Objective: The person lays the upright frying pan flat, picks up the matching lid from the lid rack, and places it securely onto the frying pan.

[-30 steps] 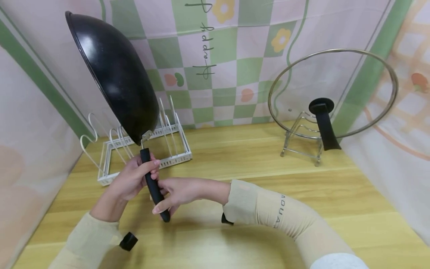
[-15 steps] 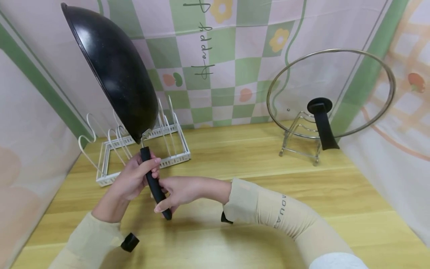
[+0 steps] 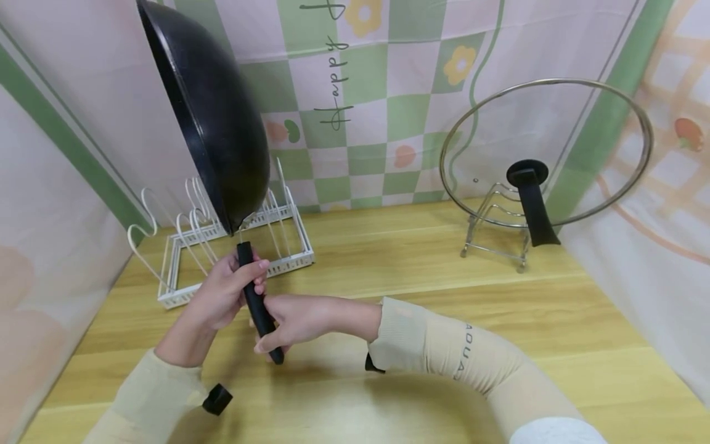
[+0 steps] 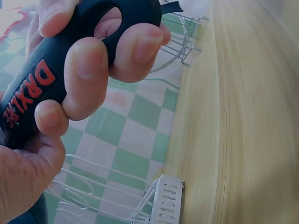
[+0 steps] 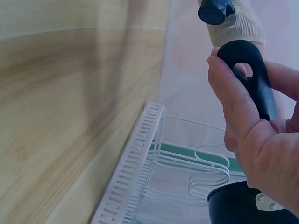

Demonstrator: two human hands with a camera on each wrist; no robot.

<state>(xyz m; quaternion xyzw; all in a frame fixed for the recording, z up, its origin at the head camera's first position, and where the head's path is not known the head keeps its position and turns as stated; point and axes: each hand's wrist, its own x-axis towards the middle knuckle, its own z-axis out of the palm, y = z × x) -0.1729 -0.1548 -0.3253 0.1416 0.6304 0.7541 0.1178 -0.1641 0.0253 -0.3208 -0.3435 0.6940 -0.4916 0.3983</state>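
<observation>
On my screen, the left hand has its grip wrapped round the handle of the black pan. The right hand grips lower down. The pan tips up near the white rack on the tabletop (I can't tell if they touch). A see-through lid sits off right.

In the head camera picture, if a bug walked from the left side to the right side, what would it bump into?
Left hand → right hand → glass lid → printed strawberry
</observation>
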